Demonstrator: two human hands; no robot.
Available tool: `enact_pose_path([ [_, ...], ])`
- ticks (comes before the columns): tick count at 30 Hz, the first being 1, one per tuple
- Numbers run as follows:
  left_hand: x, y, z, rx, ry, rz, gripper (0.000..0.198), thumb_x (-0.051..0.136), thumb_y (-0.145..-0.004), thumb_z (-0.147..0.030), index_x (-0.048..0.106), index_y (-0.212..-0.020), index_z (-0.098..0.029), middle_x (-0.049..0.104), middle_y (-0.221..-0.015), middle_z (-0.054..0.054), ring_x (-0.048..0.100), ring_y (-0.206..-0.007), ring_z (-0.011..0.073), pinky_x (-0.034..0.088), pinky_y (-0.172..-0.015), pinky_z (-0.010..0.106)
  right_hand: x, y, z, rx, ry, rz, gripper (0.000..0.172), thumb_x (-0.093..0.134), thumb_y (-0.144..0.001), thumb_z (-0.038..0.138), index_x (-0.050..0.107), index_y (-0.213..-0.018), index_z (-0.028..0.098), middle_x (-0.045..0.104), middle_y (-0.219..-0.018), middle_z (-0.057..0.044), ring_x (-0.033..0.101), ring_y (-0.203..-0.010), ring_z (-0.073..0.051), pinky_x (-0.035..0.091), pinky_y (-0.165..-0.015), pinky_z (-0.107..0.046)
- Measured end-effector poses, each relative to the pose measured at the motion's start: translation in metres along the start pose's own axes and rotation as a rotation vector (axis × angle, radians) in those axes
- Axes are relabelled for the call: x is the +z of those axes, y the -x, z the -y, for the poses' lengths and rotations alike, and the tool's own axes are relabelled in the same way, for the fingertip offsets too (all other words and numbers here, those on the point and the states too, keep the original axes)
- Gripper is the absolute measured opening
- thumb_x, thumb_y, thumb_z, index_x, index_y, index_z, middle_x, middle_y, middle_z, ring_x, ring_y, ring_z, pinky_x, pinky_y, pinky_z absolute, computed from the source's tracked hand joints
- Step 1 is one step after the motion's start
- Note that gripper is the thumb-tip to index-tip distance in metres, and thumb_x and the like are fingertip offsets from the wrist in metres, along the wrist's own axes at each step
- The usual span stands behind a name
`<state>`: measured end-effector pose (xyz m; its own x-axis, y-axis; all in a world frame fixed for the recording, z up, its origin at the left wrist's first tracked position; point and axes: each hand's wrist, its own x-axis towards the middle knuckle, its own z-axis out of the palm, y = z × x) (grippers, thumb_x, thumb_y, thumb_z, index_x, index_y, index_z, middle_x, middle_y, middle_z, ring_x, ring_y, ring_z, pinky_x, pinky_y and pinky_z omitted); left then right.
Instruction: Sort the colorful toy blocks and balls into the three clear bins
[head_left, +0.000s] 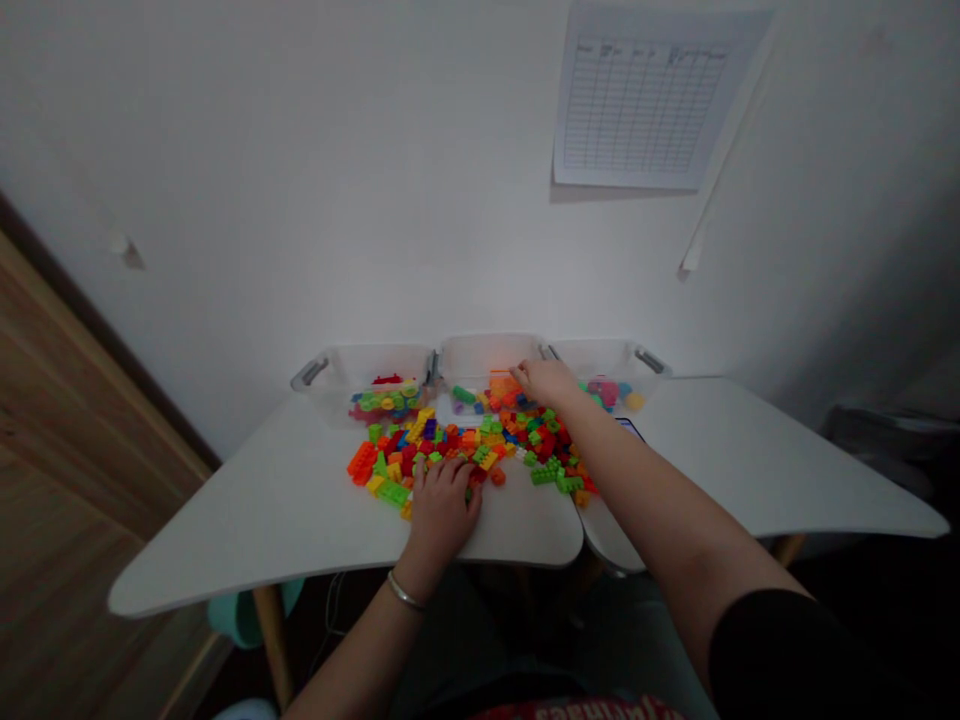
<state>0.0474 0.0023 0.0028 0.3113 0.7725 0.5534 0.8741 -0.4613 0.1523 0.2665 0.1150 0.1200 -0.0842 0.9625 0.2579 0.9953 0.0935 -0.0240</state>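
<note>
A heap of colourful toy building bricks (487, 440) is spread over the white table in front of me. My left hand (444, 503) lies palm down on the near edge of the heap, its fingers apart and touching bricks. My right hand (546, 382) reaches over the heap to the middle clear bin (491, 350). Its fingers are pinched on an orange building brick (500, 382) at that bin. Behind the bin's front wall lie more bricks, including a green piece (464, 395).
A left clear bin (375, 360) holds bricks, and a right clear bin (600, 355) holds pink, blue and yellow pieces. Partly behind my right forearm lies a phone-like dark object (628, 428). The bins stand against the wall (337, 200); two white tabletops (292, 510) meet below.
</note>
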Motion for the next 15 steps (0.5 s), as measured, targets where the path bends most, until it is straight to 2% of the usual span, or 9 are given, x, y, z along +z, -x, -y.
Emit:
enact_pose_path([
  [3, 0.0, 0.0, 0.0, 0.003, 0.006, -0.007, 0.026, 0.052, -0.087, -0.03, 0.068, -0.107, -0.023, 0.07, -0.112, 0.008, 0.061, -0.105, 0.0282, 0.026, -0.112, 0.06, -0.006, -0.002, -0.001, -0.004, -0.024, 0.052, 0.055, 0.026, -0.102, 0.048, 0.064, -0.12, 0.014, 0.069, -0.113, -0.018, 0.064, -0.104, -0.025, 0.041, -0.094, -0.038],
  [6, 0.0, 0.0, 0.0, 0.005, 0.008, -0.014, 0.026, 0.05, -0.088, -0.031, 0.068, -0.106, -0.024, 0.07, -0.112, 0.007, 0.06, -0.105, 0.028, 0.027, -0.112, 0.06, -0.011, 0.002, -0.003, -0.037, -0.024, -0.003, 0.051, 0.029, -0.102, 0.045, 0.067, -0.114, 0.013, 0.071, -0.109, -0.017, 0.064, -0.104, -0.026, 0.041, -0.094, -0.036],
  [9, 0.0, 0.001, 0.0, 0.002, 0.007, -0.012, 0.026, 0.05, -0.089, -0.031, 0.068, -0.106, -0.023, 0.07, -0.112, 0.007, 0.06, -0.106, 0.0278, 0.027, -0.112, 0.059, -0.013, 0.008, -0.007, -0.047, -0.108, -0.13, 0.044, 0.034, -0.1, 0.04, 0.068, -0.111, 0.015, 0.072, -0.108, -0.015, 0.063, -0.104, -0.025, 0.041, -0.094, -0.034],
  [15, 0.001, 0.001, 0.0, 0.005, 0.002, -0.014, 0.026, 0.051, -0.088, -0.03, 0.068, -0.107, -0.023, 0.069, -0.113, 0.008, 0.06, -0.105, 0.028, 0.027, -0.112, 0.059, -0.009, 0.029, -0.009, 0.016, -0.598, -0.531, 0.041, 0.028, -0.1, 0.034, 0.06, -0.119, 0.016, 0.07, -0.111, -0.009, 0.06, -0.107, -0.021, 0.043, -0.095, -0.033],
])
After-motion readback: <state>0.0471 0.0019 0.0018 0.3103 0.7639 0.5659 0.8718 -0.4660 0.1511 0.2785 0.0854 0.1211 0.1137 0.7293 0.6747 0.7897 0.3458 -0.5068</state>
